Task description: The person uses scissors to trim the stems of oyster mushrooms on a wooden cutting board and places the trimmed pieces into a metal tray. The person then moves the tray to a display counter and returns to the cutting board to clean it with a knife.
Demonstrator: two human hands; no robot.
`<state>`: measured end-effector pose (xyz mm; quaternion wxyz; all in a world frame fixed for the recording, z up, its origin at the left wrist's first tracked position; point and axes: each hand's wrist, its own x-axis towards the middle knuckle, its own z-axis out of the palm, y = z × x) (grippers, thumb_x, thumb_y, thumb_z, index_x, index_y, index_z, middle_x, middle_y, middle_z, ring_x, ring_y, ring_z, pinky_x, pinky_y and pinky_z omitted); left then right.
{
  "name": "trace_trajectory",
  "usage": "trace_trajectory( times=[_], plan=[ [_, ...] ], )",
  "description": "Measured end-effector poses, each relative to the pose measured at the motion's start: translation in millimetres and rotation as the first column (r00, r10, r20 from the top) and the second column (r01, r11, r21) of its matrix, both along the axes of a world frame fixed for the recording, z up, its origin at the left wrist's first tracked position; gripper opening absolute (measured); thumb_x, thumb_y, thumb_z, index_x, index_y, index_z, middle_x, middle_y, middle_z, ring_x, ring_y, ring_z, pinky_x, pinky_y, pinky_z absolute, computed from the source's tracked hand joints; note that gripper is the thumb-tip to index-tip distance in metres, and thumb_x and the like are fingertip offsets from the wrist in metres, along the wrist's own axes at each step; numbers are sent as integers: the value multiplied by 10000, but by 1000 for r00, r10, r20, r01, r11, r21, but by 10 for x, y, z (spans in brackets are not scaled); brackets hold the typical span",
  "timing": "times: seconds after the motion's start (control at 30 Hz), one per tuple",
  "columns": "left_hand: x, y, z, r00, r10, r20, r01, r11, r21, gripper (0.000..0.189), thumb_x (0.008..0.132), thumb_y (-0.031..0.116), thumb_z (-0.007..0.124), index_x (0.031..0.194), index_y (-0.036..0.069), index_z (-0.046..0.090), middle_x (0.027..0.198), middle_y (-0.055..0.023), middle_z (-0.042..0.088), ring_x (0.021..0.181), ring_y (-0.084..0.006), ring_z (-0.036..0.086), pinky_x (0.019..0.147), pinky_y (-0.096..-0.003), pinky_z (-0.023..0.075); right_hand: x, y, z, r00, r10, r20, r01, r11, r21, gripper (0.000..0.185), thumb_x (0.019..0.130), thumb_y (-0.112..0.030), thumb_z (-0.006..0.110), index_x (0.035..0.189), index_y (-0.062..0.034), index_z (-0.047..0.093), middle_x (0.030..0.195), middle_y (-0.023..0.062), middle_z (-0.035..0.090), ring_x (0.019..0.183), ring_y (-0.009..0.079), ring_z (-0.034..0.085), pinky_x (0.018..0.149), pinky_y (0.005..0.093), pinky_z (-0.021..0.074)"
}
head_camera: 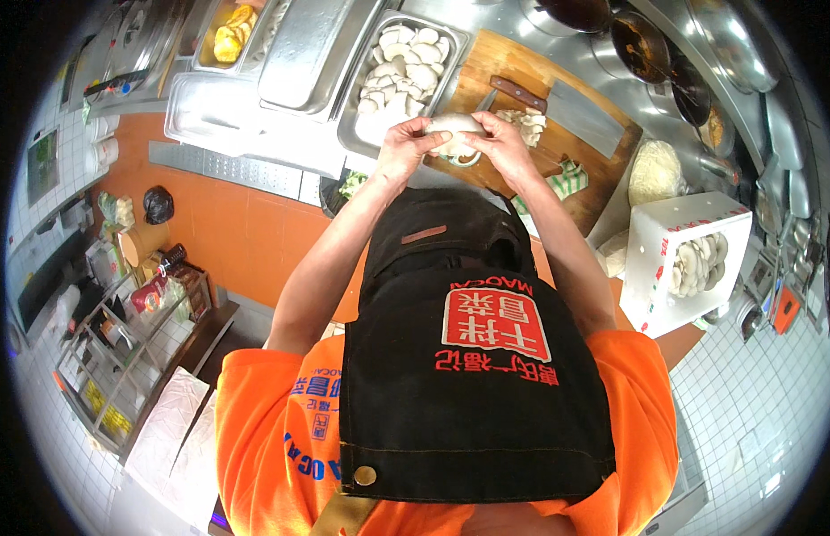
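My left hand [405, 146] and my right hand [503, 144] pinch a pale oyster mushroom [455, 127] between them, thumbs on its near side, above the left edge of a wooden cutting board [485, 67]. Behind and to the left, a steel pan [460, 41] holds many pale mushroom pieces [405, 70]. On the board lie a cleaver with a brown wooden handle [518, 92] and broad blade [582, 115], a cluster of mushroom stems [527, 124] just beyond my right hand, and a green-and-white striped cloth [567, 181].
A white foam box [656, 221] at the right holds more oyster mushrooms [699, 264]. Beside it sits a plastic-wrapped pale bundle [656, 171]. Dark-filled pots [639, 47] line the back right. A shallow steel tray [204, 107] and a lidded pan [304, 53] stand left.
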<state>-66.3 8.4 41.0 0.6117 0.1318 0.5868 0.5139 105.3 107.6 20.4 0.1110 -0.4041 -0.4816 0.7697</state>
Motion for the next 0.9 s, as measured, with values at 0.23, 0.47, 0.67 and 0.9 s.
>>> trace_trajectory(
  times=[0.23, 0.47, 0.67, 0.9],
  plan=[
    [-244, -183, -69, 990, 66, 125, -51, 992, -119, 117, 809, 14, 748, 898, 67, 695, 813, -33, 704, 694, -90, 632, 604, -228, 503, -197, -194, 9, 996, -90, -12, 87, 983, -159, 249, 853, -33, 691, 1087, 19, 626, 948, 31, 653, 857, 100, 590, 760, 237, 458],
    [-511, -359, -111, 942, 275, 191, -253, 958, -134, 111, 824, 31, 744, 931, 32, 714, 869, -53, 722, 739, -110, 668, 605, -205, 520, -355, -332, 162, 963, -271, -4, 257, 916, -308, 238, 891, -89, 671, 1106, -2, 615, 1000, 43, 653, 888, 127, 624, 757, 268, 495],
    [-723, -278, 70, 994, -108, -3, 108, 994, -3, 365, 812, -6, 732, 1169, 27, 661, 956, -44, 672, 808, -109, 606, 717, -235, 500, -497, -199, 92, 992, 21, 126, -28, 998, 54, 266, 858, -73, 709, 1103, -7, 629, 942, 52, 675, 836, 125, 621, 750, 267, 499],
    [-674, -182, 1, 933, -272, -236, 270, 962, -40, 612, 739, -80, 740, 1316, 18, 560, 980, -30, 606, 797, -106, 576, 703, -237, 499, -599, -221, -30, 984, 168, 53, -172, 982, 84, 349, 794, -24, 734, 1126, 1, 629, 964, 81, 692, 880, 142, 632, 820, 299, 498]
  ],
)
